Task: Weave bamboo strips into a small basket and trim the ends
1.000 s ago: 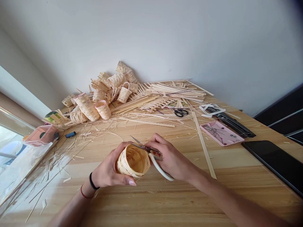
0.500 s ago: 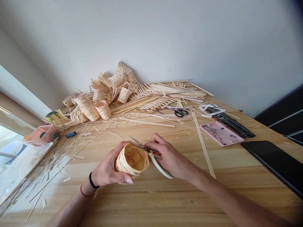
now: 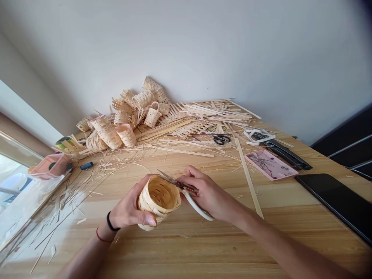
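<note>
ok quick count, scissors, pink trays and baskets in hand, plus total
scissors: 2 (white-handled pair in the right hand, black-handled pair on the wooden table)
pink tray: 1
basket in hand: 1 (woven basket in the left hand)
total: 4

And here's strong daylight pouring in from the window (image 3: 14,174) on the left, blown out nearly white and throwing glare across the near corner of the surface (image 3: 186,248). The wall (image 3: 232,50) sits soft and pale grey, falling to a dark smudge at the top right corner. The wide lens is bowing everything toward the edges. The left hand (image 3: 128,207) and right hand (image 3: 209,197) come through fairly sharp, with only faint shadows beneath them.
</note>
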{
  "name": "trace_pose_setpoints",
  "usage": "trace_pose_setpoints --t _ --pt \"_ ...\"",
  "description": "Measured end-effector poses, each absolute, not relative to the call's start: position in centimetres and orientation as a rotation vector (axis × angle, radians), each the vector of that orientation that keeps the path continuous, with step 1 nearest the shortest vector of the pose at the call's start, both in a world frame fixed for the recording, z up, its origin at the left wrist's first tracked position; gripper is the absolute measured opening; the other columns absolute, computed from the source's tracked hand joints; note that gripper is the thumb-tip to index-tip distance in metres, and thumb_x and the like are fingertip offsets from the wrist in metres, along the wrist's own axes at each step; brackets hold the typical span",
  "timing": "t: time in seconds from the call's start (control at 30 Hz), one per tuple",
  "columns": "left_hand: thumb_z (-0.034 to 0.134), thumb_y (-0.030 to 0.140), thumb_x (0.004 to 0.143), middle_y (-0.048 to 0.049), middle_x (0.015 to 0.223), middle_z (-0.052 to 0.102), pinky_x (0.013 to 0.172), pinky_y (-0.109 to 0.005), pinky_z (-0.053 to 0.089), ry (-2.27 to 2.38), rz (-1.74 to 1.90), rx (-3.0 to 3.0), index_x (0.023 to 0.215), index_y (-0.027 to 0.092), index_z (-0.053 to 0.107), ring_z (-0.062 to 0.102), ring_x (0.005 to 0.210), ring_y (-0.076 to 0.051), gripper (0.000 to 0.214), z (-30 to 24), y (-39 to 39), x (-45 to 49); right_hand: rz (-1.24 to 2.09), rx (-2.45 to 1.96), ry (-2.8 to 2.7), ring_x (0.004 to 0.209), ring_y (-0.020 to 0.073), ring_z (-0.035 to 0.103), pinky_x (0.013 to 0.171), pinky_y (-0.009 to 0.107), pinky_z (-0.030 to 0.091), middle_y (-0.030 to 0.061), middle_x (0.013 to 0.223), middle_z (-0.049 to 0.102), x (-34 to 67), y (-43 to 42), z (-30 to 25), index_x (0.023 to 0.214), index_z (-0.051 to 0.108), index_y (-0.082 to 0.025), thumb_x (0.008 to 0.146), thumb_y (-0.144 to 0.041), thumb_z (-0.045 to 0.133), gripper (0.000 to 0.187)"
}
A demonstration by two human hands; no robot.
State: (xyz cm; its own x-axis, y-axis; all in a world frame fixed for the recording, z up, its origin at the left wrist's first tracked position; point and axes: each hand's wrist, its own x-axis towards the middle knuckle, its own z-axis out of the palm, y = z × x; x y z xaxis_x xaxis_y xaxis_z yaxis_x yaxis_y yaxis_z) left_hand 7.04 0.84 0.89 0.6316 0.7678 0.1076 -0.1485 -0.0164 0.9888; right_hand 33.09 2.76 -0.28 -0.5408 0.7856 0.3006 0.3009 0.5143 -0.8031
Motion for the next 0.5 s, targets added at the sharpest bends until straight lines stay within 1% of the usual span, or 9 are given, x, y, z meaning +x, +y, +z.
trace_pose_setpoints --t 0.13,0.27,0.37,0.5 --pt "0.095 0.052 0.070 -0.0167 0.128 0.071 0.090 -0.036 0.053 0.574 0.785 1.409 0.140 0.018 0.059 0.068 0.118 -0.035 0.085 0.92 0.86 6.94 0.930 -0.891 -2.089 0.083 0.0170 0.060 0.082 0.029 0.050 0.0016 0.093 0.049 33.09 2.80 -0.18 0.108 0.076 -0.018 0.100 -0.019 0.070 0.010" --pt "0.095 0.050 0.070 -0.0173 0.128 0.071 0.092 -0.039 0.053 0.581 0.811 1.409 0.143 0.018 0.059 0.067 0.119 -0.037 0.088 0.76 0.82 6.86 0.918 -0.892 -2.090 0.083 0.0169 0.060 0.082 0.029 0.051 0.0016 0.092 0.050 33.11 2.75 -0.03 0.108 0.078 -0.018 0.100 -0.020 0.070 0.011" --pt "0.095 0.049 0.071 -0.0164 0.126 0.072 0.091 -0.039 0.053 0.555 0.832 1.399 0.142 0.019 0.061 0.068 0.119 -0.036 0.084 0.70 0.78 6.83 0.909 -0.908 -2.096 0.083 0.0172 0.061 0.082 0.029 0.052 0.0018 0.092 0.050 33.12 2.73 0.04 0.109 0.078 -0.019 0.100 -0.021 0.070 0.012" --pt "0.094 0.048 0.072 -0.0159 0.123 0.073 0.089 -0.037 0.054 0.549 0.843 1.403 0.139 0.019 0.064 0.069 0.118 -0.036 0.080 0.81 0.80 6.79 0.886 -0.912 -2.100 0.081 0.0168 0.062 0.080 0.028 0.052 0.0017 0.091 0.051 33.11 2.76 0.08 0.105 0.079 -0.019 0.099 -0.021 0.071 0.009"
